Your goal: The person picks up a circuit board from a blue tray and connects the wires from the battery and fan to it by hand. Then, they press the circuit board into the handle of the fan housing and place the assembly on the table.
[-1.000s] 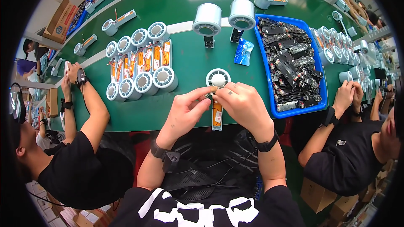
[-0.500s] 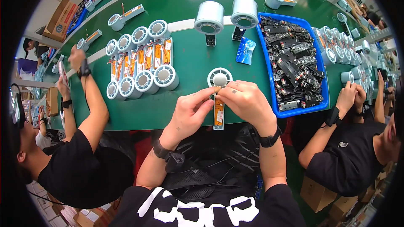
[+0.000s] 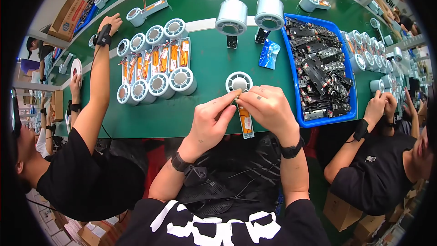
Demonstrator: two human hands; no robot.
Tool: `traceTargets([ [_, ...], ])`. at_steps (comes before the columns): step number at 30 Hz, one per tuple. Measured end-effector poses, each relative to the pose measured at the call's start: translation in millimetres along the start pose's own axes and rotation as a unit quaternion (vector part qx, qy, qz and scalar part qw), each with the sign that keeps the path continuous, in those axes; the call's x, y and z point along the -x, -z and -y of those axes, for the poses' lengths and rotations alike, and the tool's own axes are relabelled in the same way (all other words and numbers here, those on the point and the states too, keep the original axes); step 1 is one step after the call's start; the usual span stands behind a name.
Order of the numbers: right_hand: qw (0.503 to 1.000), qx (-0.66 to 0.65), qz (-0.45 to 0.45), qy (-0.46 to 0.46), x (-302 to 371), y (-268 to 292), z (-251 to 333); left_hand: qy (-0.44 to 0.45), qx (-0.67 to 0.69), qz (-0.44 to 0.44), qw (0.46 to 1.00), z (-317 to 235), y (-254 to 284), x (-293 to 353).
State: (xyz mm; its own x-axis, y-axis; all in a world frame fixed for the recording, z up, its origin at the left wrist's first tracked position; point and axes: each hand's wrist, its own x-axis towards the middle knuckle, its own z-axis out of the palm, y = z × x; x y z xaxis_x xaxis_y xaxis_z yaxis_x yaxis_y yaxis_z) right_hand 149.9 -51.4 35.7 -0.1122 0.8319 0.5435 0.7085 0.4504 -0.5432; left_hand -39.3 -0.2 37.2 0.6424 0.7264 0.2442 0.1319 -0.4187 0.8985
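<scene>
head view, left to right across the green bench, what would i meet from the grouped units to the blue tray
grouped pale blue units, left hand, single pale blue unit, right hand, blue tray of black parts

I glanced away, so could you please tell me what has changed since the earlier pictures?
The round-headed unit has turned, its near end swinging right. The left co-worker's hand has reached forward over the table. The left hand and right hand stay together over the unit; the blue tray hasn't moved.
</scene>
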Motion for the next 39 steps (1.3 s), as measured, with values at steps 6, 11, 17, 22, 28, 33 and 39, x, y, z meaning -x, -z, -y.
traceTargets([
  [6, 0.995, 0.084, -0.052, -0.007, 2, -6, 10, 0.054, 0.001, -0.042, 0.998, -3, -6, 4],
  [11, 0.971, -0.030, -0.152, -0.182, 9, 5, 35, 0.204, 0.210, -0.034, 0.955, -22, 4, 0],
  [17, 0.918, -0.206, -0.128, -0.312, 11, 11, 47, 0.165, 0.276, 0.056, 0.945, -27, 3, -19],
  [22, 0.888, -0.254, -0.079, -0.375, 23, 16, 23, 0.050, 0.086, 0.051, 0.994, -20, 7, -22],
  [28, 0.813, -0.363, -0.083, -0.448, 24, 26, 17, -0.091, -0.133, 0.028, 0.987, -24, -10, -15],
  [33, 0.794, -0.399, -0.111, -0.444, 38, 18, 10, -0.214, -0.292, 0.042, 0.931, -13, -25, -17],
  [39, 0.768, -0.437, -0.130, -0.451, 53, 11, 13, -0.219, -0.237, 0.038, 0.946, -3, -26, -20],
])
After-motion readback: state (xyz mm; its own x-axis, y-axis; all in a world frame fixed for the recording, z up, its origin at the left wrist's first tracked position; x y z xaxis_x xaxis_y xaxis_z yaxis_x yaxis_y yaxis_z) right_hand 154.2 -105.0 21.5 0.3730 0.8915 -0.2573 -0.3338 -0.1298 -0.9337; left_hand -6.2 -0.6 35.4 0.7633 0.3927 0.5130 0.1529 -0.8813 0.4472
